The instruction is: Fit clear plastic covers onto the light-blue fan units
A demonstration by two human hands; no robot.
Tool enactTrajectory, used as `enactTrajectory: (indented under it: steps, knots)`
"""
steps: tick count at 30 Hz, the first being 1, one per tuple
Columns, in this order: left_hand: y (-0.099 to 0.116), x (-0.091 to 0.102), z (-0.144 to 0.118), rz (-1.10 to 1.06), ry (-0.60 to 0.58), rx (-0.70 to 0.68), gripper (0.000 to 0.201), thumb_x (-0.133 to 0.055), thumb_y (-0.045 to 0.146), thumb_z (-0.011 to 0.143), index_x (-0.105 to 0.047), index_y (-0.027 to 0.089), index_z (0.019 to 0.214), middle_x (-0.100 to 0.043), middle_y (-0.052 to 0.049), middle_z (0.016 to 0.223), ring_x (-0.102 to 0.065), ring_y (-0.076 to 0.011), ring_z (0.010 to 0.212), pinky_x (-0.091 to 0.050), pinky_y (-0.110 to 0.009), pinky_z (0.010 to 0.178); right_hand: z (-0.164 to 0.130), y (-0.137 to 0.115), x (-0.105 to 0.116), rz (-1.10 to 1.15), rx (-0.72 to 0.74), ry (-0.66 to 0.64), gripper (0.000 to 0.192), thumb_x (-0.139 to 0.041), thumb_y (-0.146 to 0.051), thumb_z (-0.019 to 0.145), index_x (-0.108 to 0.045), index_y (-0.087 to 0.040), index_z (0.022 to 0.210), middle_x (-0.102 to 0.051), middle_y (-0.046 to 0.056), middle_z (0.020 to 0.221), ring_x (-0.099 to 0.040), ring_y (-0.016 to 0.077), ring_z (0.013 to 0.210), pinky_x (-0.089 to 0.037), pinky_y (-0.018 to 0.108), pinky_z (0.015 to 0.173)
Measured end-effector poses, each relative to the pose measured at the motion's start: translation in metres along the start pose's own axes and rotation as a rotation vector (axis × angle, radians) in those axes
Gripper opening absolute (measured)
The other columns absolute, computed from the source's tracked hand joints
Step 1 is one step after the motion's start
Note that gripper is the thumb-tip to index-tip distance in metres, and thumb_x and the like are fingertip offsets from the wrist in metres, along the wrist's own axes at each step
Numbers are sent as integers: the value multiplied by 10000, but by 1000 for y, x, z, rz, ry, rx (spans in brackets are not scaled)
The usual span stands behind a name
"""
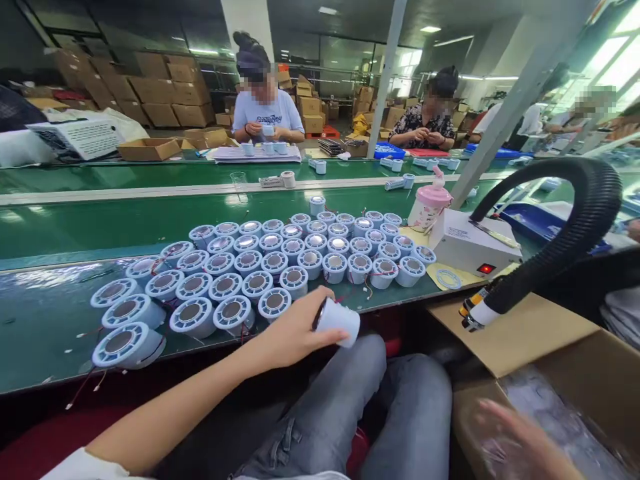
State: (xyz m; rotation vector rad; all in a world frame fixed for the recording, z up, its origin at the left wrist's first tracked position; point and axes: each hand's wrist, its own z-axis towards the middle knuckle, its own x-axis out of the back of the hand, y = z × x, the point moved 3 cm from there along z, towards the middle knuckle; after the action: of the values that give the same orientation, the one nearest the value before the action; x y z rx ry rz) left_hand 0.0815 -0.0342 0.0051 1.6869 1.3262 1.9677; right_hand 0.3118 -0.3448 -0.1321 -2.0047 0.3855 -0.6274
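White round part (339, 323) sits in the left hand (295, 330), fingers wrapped round its side wall, held on its side over the lap, just off the near edge of the bench (60, 233). Dark open end faces the palm, closed white wall faces out — prob. tipped that way so the face can be looked at. It's clear of the bench, not touching anything but the hand.

Right hand (505, 437) is low, right of the part & well apart from it, blurred over a cardboard box (530, 333) w/ clear plastic inside; fingers look spread, nothing seen in them, but blur makes it hard to be sure.

Just beyond the part: a packed cluster of like parts (280, 260) standing face-up on the bench in rows, red wires trailing from some — kept close so the hand can get at them, I'd judge. Right of that cluster a white unit (470, 247) w/ a red light, a pink-capped bottle (429, 203) behind it. A black ribbed hose (575, 227) arcs over the box, nozzle pointing down toward the part's side.

Far side of the bench: two other people seated, hands busy w/ small items.
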Motion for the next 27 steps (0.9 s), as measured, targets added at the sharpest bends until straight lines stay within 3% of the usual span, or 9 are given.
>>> enactTrajectory:
  steps: [2,4,7,9,13,17,21,23,27]
  knots:
    - [1,-30,-2,-470,-255,116,436,-529,553,827,-459,204,1079,-561,-6,817,-569,-161,648,-495,-278,532,-22,-44,-38,-359,383,103,505,-734,-471,648,-597,-624,1109,-568,22,1319,-517,389,1225,-507,566,982]
    - [3,-59,-4,-771,-474,203,416,-504,558,816,-504,187,1004,-547,-1,785,-542,-135,601,-462,-235,468,-34,-89,-77,-654,741,220,476,-612,-328,803,-584,-523,1236,-566,43,1323,-579,367,1157,-543,574,911]
    - [6,-81,-5,-790,-637,212,363,-499,495,837,-596,163,946,-560,-16,796,-523,-124,609,-464,-238,500,-31,-127,-107,-905,897,384,490,-540,-142,832,-617,-384,1252,-550,106,1338,-576,366,1103,-554,545,826]
    - [10,-80,-4,-628,-601,92,274,-531,408,850,-634,174,950,-574,-19,825,-538,-138,689,-487,-263,610,-24,-132,-108,-954,856,328,393,-543,-67,794,-705,-296,1070,-540,128,1341,-563,362,1099,-561,505,791]
    - [18,-65,-4,-292,-298,-210,180,-625,318,847,-671,202,976,-572,-39,974,-548,-174,901,-457,-306,848,-22,-126,-99,-670,680,14,34,-688,-199,772,-668,-226,777,-545,106,1287,-583,305,1096,-565,408,816]
    - [9,-73,-5,-292,-169,-265,497,-809,418,675,-660,222,1107,-552,-58,1025,-563,-203,945,-486,-333,847,-27,-131,-96,-359,528,-40,262,-542,-356,908,-668,-225,720,-608,81,1117,-617,238,1010,-532,337,820]
    - [0,-85,-4,-315,-185,-324,647,-856,437,592,-655,264,1182,-525,-107,1240,-527,-284,1156,-446,-440,994,-24,-135,-94,-116,395,-5,329,-567,-371,891,-673,-204,628,-650,84,1016,-635,218,892,-516,270,658]
    - [1,-86,-4,-371,-251,-323,681,-862,398,595,-631,276,1224,-521,-113,1329,-497,-311,1234,-440,-444,1009,-21,-134,-91,15,327,-21,325,-626,-374,859,-679,-199,590,-666,89,1013,-637,231,926,-523,271,670]
    - [7,-83,-7,-589,-379,-190,688,-832,299,662,-563,257,1294,-615,-96,1233,-593,-261,1115,-514,-359,891,-17,-130,-85,236,274,-105,256,-682,-394,833,-737,-233,641,-703,77,1063,-633,265,1062,-568,307,760]
